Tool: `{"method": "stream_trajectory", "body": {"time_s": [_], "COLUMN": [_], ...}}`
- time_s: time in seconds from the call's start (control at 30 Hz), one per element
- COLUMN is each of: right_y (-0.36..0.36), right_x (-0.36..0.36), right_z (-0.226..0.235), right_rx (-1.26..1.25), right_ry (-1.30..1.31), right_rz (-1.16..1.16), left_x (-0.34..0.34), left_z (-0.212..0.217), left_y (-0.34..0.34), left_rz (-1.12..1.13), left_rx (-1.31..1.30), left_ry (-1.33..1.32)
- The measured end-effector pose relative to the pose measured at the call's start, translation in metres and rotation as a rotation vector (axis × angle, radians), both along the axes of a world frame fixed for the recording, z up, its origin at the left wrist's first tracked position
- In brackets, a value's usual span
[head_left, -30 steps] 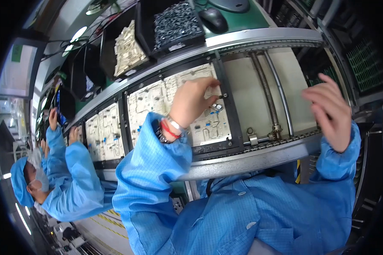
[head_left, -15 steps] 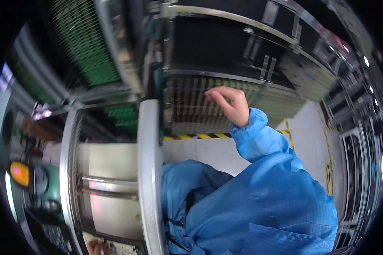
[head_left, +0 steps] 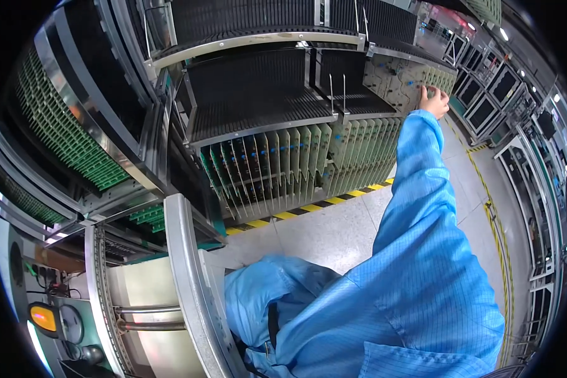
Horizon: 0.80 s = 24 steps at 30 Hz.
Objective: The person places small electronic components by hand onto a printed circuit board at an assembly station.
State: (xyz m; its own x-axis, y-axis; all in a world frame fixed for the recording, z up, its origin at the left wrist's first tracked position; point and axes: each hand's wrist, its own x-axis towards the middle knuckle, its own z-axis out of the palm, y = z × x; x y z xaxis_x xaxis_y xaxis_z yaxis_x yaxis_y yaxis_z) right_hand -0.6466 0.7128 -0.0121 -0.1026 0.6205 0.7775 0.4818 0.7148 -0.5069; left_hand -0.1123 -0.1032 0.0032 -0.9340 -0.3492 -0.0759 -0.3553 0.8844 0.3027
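Note:
My right hand [head_left: 435,103] reaches far out to the right, at the end of an outstretched blue sleeve. Its fingers are curled at the edge of a pale circuit board [head_left: 394,82], the nearest of a group standing upright on the rack's middle shelf. The fingers look closed on that edge, though the contact is small in view. Blue parts and dark traces dot the board's face. My left hand is out of the picture.
Below, more upright circuit boards [head_left: 283,157] fill the rack's lower shelf. Black slotted shelves [head_left: 252,88] lie above. A metal frame rail [head_left: 192,283] stands close on my left, beside green boards [head_left: 69,120]. Yellow-black tape [head_left: 309,208] marks the floor.
My right hand has moved out to the right and away, from in front of the lower boards to the middle shelf's board. The left hand has left the view, which has shifted right.

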Motion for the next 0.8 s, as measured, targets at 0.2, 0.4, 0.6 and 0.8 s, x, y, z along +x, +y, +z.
{"method": "stream_trajectory", "body": {"time_s": [0.2, 0.4, 0.6, 0.8], "right_y": [0.016, 0.031, -0.047, -0.167], "right_x": [-0.018, 0.023, 0.158, 0.238], "right_z": [-0.004, -0.01, 0.043, 0.135], "right_rx": [-0.035, 0.124, 0.12, 0.283], "right_ry": [0.035, 0.426, 0.408, -0.127], "right_rz": [0.002, 0.573, 0.733, 1.12], "left_x": [0.039, 0.002, 0.045, 0.014], "left_z": [-0.066, -0.019, -0.093, -0.002], "left_y": [-0.069, -0.033, -0.139, -0.044], "left_rz": [0.07, 0.058, -0.053, 0.172], "left_rx": [0.116, 0.016, 0.39, -0.035], "left_ry": [0.086, -0.108, 0.003, -0.472]}}
